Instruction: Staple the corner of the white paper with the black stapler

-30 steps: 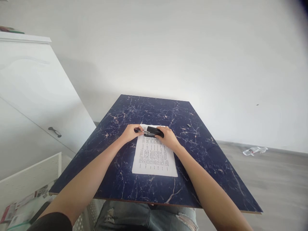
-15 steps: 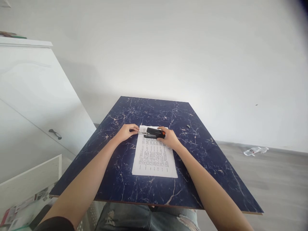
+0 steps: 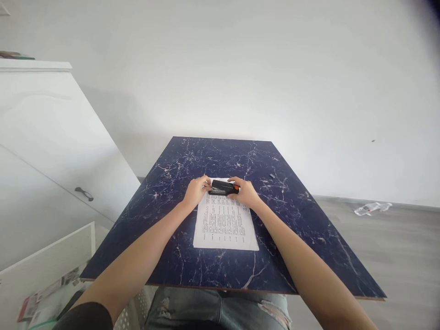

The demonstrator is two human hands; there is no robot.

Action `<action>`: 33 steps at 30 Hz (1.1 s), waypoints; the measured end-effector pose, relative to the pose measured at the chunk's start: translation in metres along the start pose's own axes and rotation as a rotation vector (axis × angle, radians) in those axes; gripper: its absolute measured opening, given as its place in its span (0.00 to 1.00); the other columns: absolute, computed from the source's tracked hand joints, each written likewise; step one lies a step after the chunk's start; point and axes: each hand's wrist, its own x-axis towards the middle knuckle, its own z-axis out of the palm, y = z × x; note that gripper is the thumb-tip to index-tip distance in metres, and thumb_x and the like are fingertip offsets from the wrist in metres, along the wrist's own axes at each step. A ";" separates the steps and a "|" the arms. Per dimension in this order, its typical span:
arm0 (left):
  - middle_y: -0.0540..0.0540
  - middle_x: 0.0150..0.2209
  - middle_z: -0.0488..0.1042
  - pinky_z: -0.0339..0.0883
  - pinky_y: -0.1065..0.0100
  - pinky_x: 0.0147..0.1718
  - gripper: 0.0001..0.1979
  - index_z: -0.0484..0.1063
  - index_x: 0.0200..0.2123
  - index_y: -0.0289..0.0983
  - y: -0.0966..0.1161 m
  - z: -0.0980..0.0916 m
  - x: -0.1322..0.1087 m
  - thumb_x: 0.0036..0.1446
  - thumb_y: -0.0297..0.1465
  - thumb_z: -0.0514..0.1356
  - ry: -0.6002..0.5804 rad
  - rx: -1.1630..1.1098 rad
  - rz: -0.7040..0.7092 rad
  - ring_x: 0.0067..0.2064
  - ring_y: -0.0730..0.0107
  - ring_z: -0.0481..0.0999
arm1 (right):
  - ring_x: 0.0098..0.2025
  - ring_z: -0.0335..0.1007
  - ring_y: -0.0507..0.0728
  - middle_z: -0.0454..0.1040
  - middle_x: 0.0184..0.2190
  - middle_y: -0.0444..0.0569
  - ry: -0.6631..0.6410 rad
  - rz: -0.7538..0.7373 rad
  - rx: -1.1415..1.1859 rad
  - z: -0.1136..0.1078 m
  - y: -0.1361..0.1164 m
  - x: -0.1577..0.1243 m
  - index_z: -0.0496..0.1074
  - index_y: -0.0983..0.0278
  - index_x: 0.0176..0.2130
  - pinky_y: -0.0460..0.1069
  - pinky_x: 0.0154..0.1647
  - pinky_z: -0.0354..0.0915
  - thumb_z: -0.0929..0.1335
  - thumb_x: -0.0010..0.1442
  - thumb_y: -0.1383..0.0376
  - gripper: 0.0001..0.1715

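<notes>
A black stapler (image 3: 222, 186) with an orange patch at its rear lies sideways across the top of a printed paper stack (image 3: 225, 224). My right hand (image 3: 246, 193) grips the stapler's rear end, thumb on the near side and fingers on the far side. At the stapler's front end, the fingers of my left hand (image 3: 196, 189) are pinched together against it. A metal edge shows along the stapler's front; what lies right between the left fingertips is mostly hidden.
The papers rest on a dark blue marbled table (image 3: 220, 160). A small dark piece (image 3: 272, 176) lies beyond my right hand. To the left stand a white cabinet (image 3: 51, 133) and a bin-like container (image 3: 48, 252). Clear plastic (image 3: 371, 209) lies on the floor at right.
My left hand has moved right, up against the stapler's front. The thin silver part that stuck out between its fingers and the stapler no longer shows extended. My right hand keeps its grip.
</notes>
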 end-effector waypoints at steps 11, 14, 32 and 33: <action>0.49 0.34 0.83 0.70 0.65 0.43 0.07 0.73 0.36 0.40 -0.015 -0.001 0.003 0.55 0.27 0.67 0.016 -0.127 -0.048 0.39 0.61 0.84 | 0.43 0.77 0.60 0.82 0.41 0.49 -0.043 -0.048 -0.109 0.001 0.000 0.001 0.72 0.60 0.58 0.53 0.48 0.67 0.77 0.53 0.66 0.34; 0.48 0.34 0.83 0.70 0.63 0.44 0.04 0.72 0.35 0.40 -0.021 -0.006 0.005 0.58 0.31 0.65 0.136 -0.104 -0.078 0.39 0.61 0.83 | 0.41 0.76 0.60 0.81 0.41 0.49 -0.097 -0.069 -0.170 -0.006 -0.001 0.001 0.73 0.60 0.57 0.51 0.45 0.66 0.78 0.55 0.64 0.31; 0.47 0.35 0.82 0.69 0.62 0.43 0.03 0.71 0.35 0.41 -0.021 -0.008 0.005 0.61 0.34 0.60 0.036 -0.100 -0.139 0.38 0.61 0.82 | 0.37 0.73 0.59 0.80 0.37 0.50 -0.239 -0.047 -0.306 -0.068 0.016 -0.028 0.78 0.62 0.43 0.49 0.37 0.61 0.77 0.54 0.58 0.18; 0.47 0.35 0.82 0.69 0.62 0.43 0.04 0.71 0.35 0.41 -0.020 -0.008 0.005 0.61 0.34 0.60 0.032 -0.094 -0.145 0.38 0.61 0.82 | 0.37 0.74 0.59 0.80 0.37 0.50 -0.232 -0.033 -0.315 -0.077 0.023 -0.035 0.78 0.62 0.44 0.50 0.38 0.62 0.77 0.54 0.58 0.18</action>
